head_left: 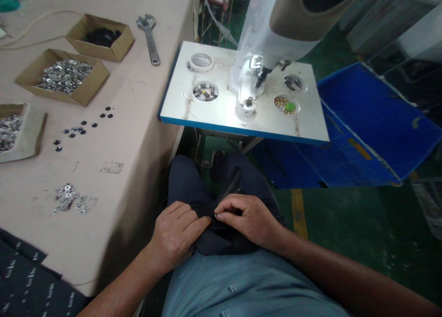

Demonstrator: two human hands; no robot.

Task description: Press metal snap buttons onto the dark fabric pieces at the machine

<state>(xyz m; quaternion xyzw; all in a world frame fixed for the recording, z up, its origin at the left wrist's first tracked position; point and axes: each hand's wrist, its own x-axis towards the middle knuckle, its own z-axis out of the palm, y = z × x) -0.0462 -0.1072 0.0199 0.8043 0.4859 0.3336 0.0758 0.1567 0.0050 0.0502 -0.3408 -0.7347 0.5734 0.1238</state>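
Note:
Over my lap lies dark fabric [224,241], bunched between my two hands. My left hand [176,232] is closed on its left side, the thumb stretched towards the middle and the other fingers curled. Thumb and forefinger of my right hand [250,218] pinch a small shiny metal piece [215,215] just beside the left thumb tip, against the fabric. Exactly what kind of fitting it is, I cannot make out. Ahead of my knees stands a press machine [252,73] with a lit working point, on a white table [207,117] with round parts wells.
On the left bench [138,100] stand cardboard boxes of metal parts [88,94] and black parts [126,43], near an adjustable wrench [150,41]. Loose black caps [83,130], small metal rings [65,197] and printed dark cloth [24,280] lie closer. A blue bin [345,165] stands right.

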